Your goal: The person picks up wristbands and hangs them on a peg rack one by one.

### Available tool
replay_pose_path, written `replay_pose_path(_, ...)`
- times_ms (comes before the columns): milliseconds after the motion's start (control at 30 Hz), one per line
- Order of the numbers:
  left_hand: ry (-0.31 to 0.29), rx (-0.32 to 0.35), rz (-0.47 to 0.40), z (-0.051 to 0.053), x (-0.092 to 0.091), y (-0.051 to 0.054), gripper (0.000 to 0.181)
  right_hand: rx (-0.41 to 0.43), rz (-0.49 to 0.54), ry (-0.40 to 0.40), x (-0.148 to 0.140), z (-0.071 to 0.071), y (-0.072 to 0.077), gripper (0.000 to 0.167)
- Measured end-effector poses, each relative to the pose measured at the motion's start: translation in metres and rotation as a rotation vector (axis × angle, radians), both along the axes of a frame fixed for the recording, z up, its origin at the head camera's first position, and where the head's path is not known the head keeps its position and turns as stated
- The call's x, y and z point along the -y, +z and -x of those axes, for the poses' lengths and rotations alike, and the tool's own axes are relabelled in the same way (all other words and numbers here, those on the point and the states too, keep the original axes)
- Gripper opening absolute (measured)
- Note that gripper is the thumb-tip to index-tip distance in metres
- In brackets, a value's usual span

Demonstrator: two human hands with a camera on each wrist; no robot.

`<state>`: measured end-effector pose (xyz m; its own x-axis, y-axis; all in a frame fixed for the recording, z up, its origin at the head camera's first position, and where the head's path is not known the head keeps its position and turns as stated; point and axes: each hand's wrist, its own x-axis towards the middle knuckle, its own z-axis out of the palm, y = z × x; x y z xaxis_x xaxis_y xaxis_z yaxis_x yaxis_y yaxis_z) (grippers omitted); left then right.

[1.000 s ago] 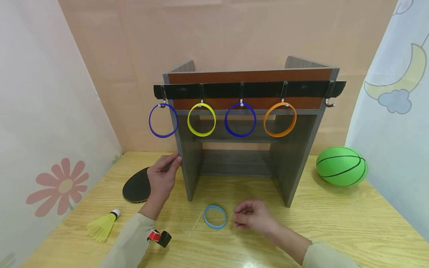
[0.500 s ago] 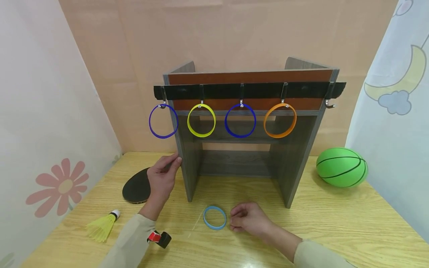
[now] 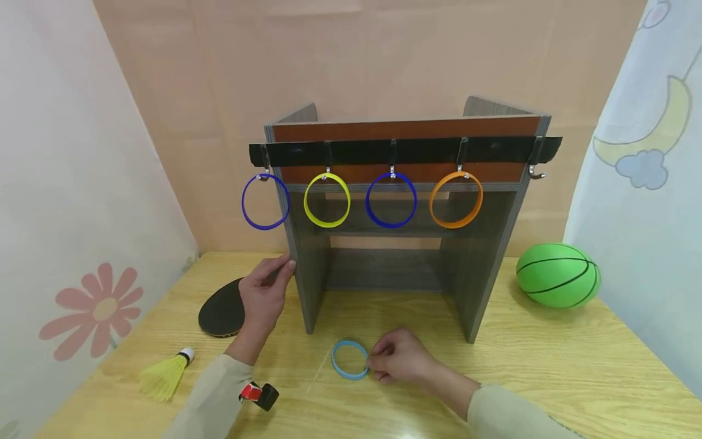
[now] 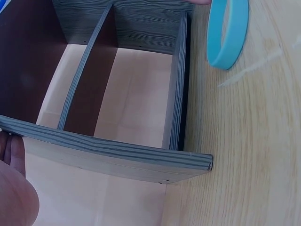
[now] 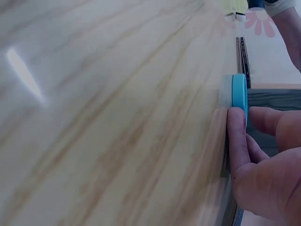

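A light-blue silicone wristband (image 3: pixel 350 360) lies on the wooden table in front of a grey desktop shelf (image 3: pixel 482 262). My right hand (image 3: pixel 403 356) is at the band's right edge, thumb and forefinger pinching its rim, as the right wrist view also shows. With thumb and fingers, my left hand (image 3: pixel 264 292) holds the front edge of the shelf's left side panel. Two dark-blue wristbands (image 3: pixel 368 210), a yellow one (image 3: pixel 307 207) and an orange one (image 3: pixel 480 204) hang from hooks on the black strip (image 3: pixel 428 151). The rightmost hook (image 3: pixel 536 174) bears no band.
A black table-tennis bat (image 3: pixel 222 310) lies left of the shelf, partly behind my left hand. Nearer on that side is a yellow shuttlecock (image 3: pixel 164 377). A green ball (image 3: pixel 558 275) with black lines sits to the right of the shelf.
My right hand has moved left to the light-blue wristband and now has its fingertips on the rim. My left hand keeps its place on the shelf panel.
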<state>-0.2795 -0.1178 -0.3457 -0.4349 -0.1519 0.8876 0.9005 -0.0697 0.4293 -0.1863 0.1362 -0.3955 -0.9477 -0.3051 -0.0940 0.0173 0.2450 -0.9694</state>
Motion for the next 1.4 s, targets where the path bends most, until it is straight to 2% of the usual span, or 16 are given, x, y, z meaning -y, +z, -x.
replay_pose_path(167,-0.019,0.004,-0.007,0.002,0.002,-0.004,0.017,-0.018,-0.018,-0.008,0.005,-0.002,0.002,0.014)
replay_pose_path(467,-0.038,0.0,-0.01,-0.002,-0.002,0.001,0.018,-0.059,-0.128,-0.036,0.007,0.0,0.004,0.018)
replay_pose_path(633,-0.045,0.005,-0.013,-0.003,-0.004,0.003,0.016,-0.052,-0.125,-0.046,0.007,0.001,0.003,0.013)
replay_pose_path(967,0.001,0.001,0.004,-0.003,-0.001,0.002,0.022,-0.062,-0.102,-0.037,0.008,0.0,0.001,0.005)
replay_pose_path(1400,-0.029,-0.011,-0.006,-0.002,-0.001,0.001,0.021,-0.011,-0.028,0.024,-0.006,-0.003,-0.002,0.009)
